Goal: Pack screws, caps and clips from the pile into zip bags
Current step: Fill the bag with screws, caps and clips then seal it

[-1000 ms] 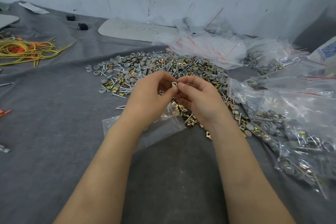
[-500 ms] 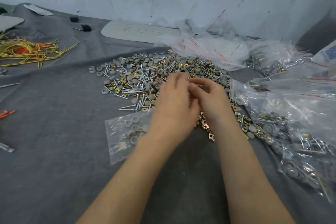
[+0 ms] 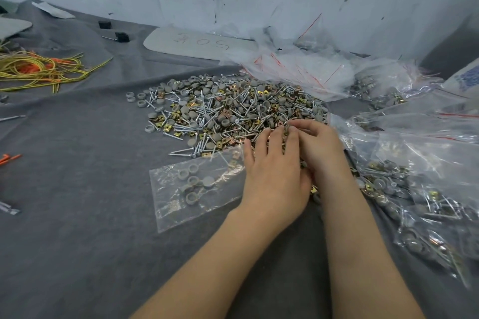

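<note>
On the grey desk (image 3: 77, 215), centre: a wide loose pile (image 3: 228, 111) of silver screws (image 3: 181, 153), round grey caps (image 3: 186, 111) and brass-coloured clips (image 3: 178, 134); both hands cover its near edge.
Left hand (image 3: 272, 176): palm down on the pile's near edge, fingers (image 3: 263, 142) straight and slightly spread, tips on the pieces, holding nothing visible.
Right hand (image 3: 318, 147): touching the left, fingers curled inward toward the left fingertips. I cannot tell whether they pinch a piece.
Zip bag (image 3: 197, 189): flat on the desk, its right end under the left hand, a few grey caps inside.
Filled bags (image 3: 414, 189): heaped at the right, each showing mixed pieces.
Empty bags (image 3: 298, 70): a crumpled heap with red zip lines behind the pile, by the wall.
Step in hand: probably sorting out the next pieces for the flat bag.
Doing it well: tease out one kind at a time, lift screws by the shank clear of the tangle, then hold the bag's mouth open with the left hand so nothing spills back.
</note>
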The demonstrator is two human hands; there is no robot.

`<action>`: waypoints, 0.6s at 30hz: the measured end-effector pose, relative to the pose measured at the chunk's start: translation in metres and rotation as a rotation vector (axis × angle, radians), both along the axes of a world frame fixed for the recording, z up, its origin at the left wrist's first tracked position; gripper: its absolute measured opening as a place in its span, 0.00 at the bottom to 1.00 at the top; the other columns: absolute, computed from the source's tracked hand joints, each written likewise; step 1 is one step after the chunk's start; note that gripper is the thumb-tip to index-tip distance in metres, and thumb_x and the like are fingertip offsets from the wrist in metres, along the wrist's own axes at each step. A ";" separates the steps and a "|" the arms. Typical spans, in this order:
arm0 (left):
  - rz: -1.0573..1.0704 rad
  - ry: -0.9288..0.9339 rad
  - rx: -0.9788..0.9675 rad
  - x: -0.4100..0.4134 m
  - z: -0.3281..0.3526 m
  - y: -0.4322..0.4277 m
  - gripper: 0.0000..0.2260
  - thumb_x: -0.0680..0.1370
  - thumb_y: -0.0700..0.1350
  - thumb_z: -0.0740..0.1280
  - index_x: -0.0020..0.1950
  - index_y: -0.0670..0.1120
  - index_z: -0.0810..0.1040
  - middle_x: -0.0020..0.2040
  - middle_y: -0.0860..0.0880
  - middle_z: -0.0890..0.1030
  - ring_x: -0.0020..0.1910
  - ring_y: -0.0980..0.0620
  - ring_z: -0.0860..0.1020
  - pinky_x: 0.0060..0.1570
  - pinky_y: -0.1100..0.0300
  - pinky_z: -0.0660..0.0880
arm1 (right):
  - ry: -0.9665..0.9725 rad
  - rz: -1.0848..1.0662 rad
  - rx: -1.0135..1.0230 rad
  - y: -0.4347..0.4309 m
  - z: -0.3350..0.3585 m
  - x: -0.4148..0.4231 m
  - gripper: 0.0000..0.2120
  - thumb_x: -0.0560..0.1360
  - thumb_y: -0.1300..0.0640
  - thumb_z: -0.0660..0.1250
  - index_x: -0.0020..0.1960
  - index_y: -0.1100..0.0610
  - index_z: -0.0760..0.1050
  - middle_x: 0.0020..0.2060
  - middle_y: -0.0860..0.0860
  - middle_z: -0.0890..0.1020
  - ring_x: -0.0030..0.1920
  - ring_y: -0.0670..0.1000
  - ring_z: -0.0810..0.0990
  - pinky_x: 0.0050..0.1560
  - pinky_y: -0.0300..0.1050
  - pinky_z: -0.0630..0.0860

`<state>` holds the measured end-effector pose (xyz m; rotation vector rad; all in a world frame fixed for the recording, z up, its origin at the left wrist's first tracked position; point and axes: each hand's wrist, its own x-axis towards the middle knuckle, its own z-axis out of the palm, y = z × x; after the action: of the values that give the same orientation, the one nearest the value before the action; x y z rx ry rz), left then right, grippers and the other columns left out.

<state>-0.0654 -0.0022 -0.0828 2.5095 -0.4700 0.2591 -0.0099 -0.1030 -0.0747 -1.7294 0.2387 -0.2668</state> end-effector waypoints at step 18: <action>0.164 -0.061 -0.118 0.016 0.007 0.017 0.10 0.80 0.45 0.61 0.61 0.47 0.75 0.56 0.48 0.76 0.55 0.48 0.74 0.54 0.53 0.70 | 0.128 0.317 0.091 -0.006 0.002 -0.005 0.10 0.75 0.69 0.63 0.41 0.58 0.78 0.29 0.49 0.80 0.31 0.45 0.78 0.37 0.39 0.77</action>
<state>-0.0491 0.0149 -0.0757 2.4317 -0.2645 0.4157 -0.0151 -0.1092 -0.0724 -1.6672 0.0655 0.0855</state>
